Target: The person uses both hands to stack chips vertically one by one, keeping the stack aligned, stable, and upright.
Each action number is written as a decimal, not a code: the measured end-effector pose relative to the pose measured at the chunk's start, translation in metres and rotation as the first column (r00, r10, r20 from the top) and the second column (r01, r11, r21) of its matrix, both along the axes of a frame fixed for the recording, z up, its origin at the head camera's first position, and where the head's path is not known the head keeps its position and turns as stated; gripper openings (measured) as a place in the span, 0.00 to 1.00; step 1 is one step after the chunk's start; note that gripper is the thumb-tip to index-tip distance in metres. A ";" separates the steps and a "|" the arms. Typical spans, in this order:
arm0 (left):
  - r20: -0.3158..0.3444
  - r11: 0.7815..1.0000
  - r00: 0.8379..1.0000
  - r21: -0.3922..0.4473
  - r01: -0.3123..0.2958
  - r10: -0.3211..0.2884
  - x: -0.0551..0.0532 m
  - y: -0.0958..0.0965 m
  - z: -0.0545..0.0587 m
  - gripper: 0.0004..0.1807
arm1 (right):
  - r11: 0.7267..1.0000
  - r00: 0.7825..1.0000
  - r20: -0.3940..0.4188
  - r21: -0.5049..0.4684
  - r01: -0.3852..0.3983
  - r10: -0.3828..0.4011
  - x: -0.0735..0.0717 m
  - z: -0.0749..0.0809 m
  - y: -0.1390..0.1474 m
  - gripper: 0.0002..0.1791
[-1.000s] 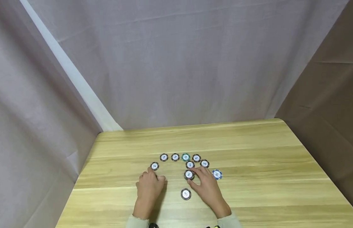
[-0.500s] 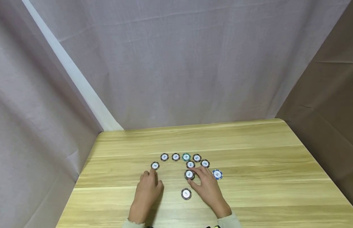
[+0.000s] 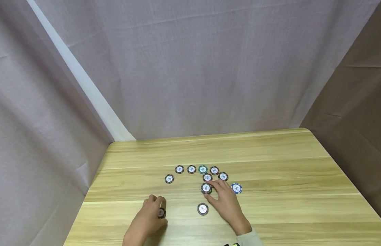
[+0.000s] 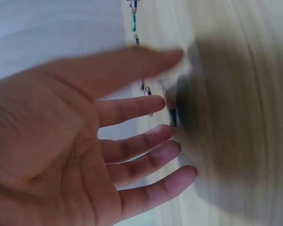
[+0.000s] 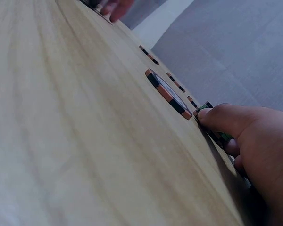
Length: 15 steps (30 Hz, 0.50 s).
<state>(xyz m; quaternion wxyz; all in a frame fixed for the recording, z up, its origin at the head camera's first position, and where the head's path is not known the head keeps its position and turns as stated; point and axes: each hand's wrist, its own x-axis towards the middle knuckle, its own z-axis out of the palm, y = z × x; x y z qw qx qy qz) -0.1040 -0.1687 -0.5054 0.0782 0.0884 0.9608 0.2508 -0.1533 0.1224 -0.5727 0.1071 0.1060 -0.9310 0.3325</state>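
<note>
My left hand (image 3: 148, 215) is over the left part of the table, its thumb and fingers apart around a dark poker chip (image 3: 161, 213). In the left wrist view the fingers are spread, and that chip (image 4: 172, 115) lies blurred near the fingertips. With thumb and fingers my right hand (image 3: 225, 201) pinches the sides of a small stack of poker chips (image 3: 206, 188), black on top and marked 100. Green edges show in this stack (image 5: 222, 136) in the right wrist view. One black chip (image 3: 203, 209) lies nearer the person, left of the right hand.
An arc of chips lies beyond the hands: several black ones (image 3: 179, 169), a green one (image 3: 203, 169) and, right of the right hand, a blue one (image 3: 236, 188). Another black chip (image 3: 207, 177) sits just behind the stack. Grey cloth (image 3: 193, 68) hangs behind the wooden table (image 3: 285, 164).
My left hand has drawn back toward the person and left, away from the black chip at the arc's left end, uncovering another dark chip. The right hand stays at the stack.
</note>
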 end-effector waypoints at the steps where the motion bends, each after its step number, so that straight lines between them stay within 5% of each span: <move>1: -0.015 1.000 1.000 -0.005 0.007 -0.008 0.000 -0.002 -0.001 0.28 | 1.000 1.000 0.001 0.001 0.000 0.000 0.000 0.000 0.000 0.26; 7: -0.156 0.998 0.986 0.001 0.058 -0.057 -0.002 -0.007 -0.010 0.13 | 1.000 1.000 0.000 -0.002 0.000 0.000 -0.001 -0.001 0.001 0.26; 15: -0.187 0.999 0.981 0.003 0.050 -0.049 -0.003 -0.005 -0.018 0.11 | 1.000 1.000 -0.018 0.003 0.005 -0.005 -0.001 -0.002 0.000 0.25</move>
